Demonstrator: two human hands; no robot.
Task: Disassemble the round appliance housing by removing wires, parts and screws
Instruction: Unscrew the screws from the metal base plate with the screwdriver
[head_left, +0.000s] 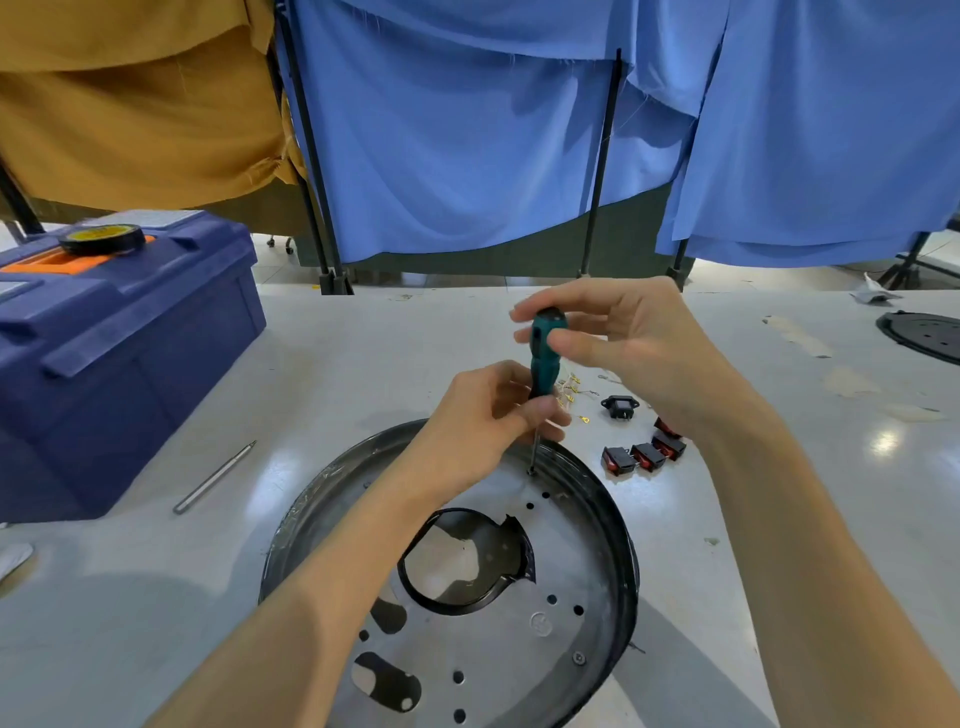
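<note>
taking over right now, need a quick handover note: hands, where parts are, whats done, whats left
Left hand pinches the screwdriver where handle meets shaft; right hand holds the handle top. The tip sits on a screw at the far edge of the round housing, which lies flat on the table.
Done: rocker switches, power socket and gold wire terminals lie loose beyond the housing.
Left: this screw, plus a second screw near the right rim.

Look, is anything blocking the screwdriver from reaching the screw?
Nothing visible does. The green-handled screwdriver, held by the left grip and right grip, has its tip on the small dark screw at the far rim of the round grey metal housing.
</note>
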